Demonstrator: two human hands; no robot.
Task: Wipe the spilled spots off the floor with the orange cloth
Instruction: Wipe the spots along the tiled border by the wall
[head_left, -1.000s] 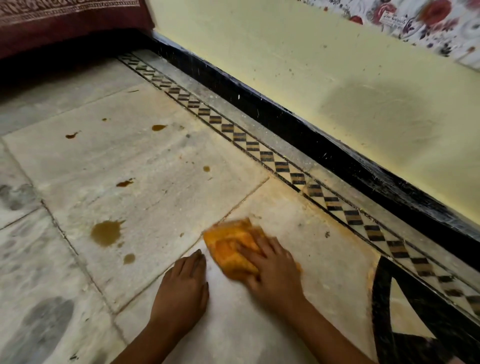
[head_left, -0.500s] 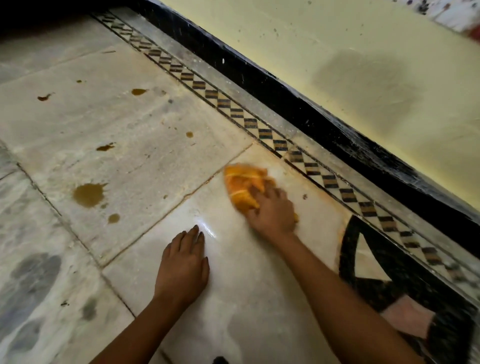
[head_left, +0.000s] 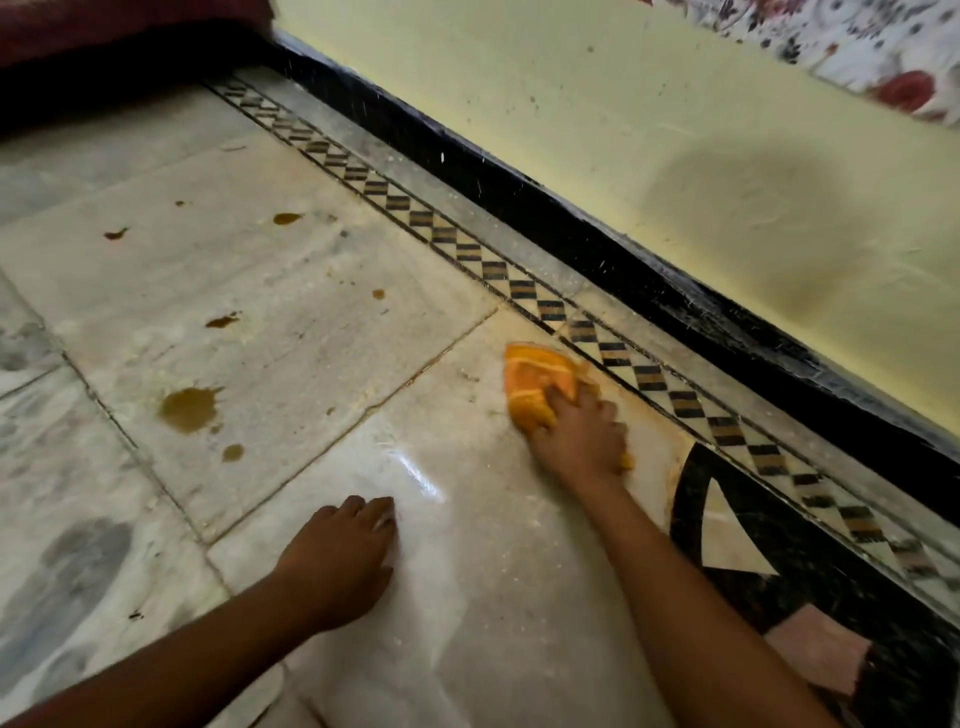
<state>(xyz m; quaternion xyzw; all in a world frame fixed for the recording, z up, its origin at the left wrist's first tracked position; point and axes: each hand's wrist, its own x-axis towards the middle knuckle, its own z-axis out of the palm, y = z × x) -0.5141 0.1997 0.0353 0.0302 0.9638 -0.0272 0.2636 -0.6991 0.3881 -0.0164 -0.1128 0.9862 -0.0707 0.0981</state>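
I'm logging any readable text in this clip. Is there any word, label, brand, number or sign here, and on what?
None can be read. The crumpled orange cloth under the right hand shows no label or print. The floral patterned fabric at the top right bears only flowers. The pale marble floor and yellow wall carry no writing.

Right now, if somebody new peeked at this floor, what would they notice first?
Probably the bright orange cloth, pressed to the pale floor by the right hand, close to the checkered border strip along the wall. Next, the brown spilled spots on the tile to the left, the biggest puddle sitting nearest the left hand, which rests flat on the floor.
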